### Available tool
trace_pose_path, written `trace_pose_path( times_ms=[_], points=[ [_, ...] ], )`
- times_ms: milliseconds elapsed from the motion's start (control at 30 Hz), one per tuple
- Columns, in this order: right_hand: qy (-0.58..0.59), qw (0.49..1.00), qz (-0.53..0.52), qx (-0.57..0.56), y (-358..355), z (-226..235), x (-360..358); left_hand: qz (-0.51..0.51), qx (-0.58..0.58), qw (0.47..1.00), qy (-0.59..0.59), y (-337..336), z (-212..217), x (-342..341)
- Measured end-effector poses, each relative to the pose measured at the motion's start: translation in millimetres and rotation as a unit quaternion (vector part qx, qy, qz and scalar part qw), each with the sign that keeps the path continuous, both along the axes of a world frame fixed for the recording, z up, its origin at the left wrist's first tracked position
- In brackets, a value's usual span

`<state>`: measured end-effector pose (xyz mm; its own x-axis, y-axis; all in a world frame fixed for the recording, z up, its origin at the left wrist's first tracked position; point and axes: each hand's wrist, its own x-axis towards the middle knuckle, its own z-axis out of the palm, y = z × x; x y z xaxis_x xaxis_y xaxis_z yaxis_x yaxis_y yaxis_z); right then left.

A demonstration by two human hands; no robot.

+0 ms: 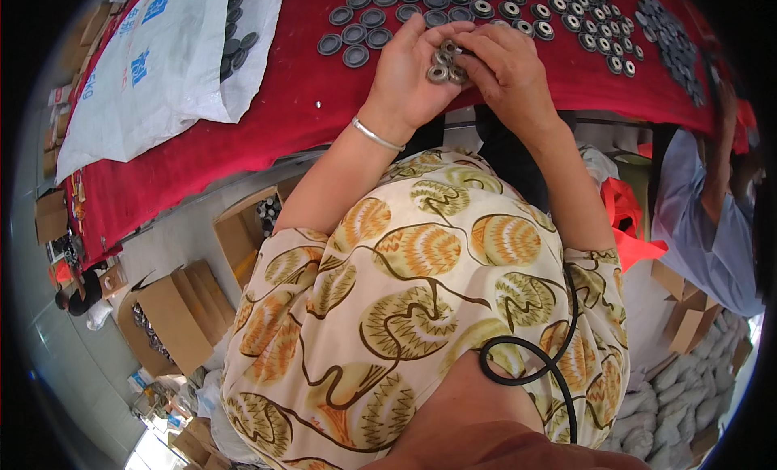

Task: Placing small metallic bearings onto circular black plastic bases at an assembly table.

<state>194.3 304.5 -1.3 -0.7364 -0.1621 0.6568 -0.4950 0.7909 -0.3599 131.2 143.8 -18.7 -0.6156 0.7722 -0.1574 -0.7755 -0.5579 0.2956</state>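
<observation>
My left hand (409, 69) cups a small stack of round grey metal ring parts (447, 63) over the red-covered table (307, 106). My right hand (506, 65) meets it from the right, fingers pinching the same parts. A silver bangle (377, 135) sits on my left wrist. Beyond my hands lie rows of dark grey round caps (356, 35) and smaller ringed discs (583, 21) laid flat on the cloth.
A white woven sack (154, 65) with more dark caps at its mouth lies on the table's left. Open cardboard boxes (174, 316) stand on the floor at left. Another person in a light blue shirt (704, 219) works at the right. White sacks (688, 397) pile at lower right.
</observation>
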Motion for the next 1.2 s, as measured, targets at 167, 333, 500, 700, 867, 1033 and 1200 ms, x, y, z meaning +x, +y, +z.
trace_pose_path(
  times_ms=[167,333,500,700,867,1033,1200],
  points=[
    [-0.047,0.998,-0.016,-0.031,2.9,-8.0,8.9,-0.009,-0.069,0.998,-0.007,-2.4,0.5,15.9],
    [-0.035,0.998,-0.051,0.020,8.5,-4.8,11.1,-0.110,0.142,0.983,-0.042,-13.9,-26.6,1.1],
    [-0.058,0.998,-0.032,-0.017,10.1,-8.4,16.6,-0.136,0.156,0.977,-0.045,-17.0,-28.0,-0.9],
    [-0.119,0.979,-0.156,-0.063,40.9,-7.2,8.7,0.001,-0.109,0.993,-0.036,-9.6,9.0,12.6],
    [-0.026,0.989,-0.123,0.074,49.9,-15.8,-6.6,0.076,-0.103,0.992,-0.006,-15.1,20.1,4.0],
    [-0.061,0.985,-0.113,0.119,39.8,-23.1,-17.0,0.099,-0.114,0.988,-0.009,-21.7,23.3,-1.0],
    [-0.071,0.982,-0.110,0.133,39.3,-18.6,-12.1,0.111,-0.116,0.987,0.016,-23.6,19.4,-2.3]
  ],
)
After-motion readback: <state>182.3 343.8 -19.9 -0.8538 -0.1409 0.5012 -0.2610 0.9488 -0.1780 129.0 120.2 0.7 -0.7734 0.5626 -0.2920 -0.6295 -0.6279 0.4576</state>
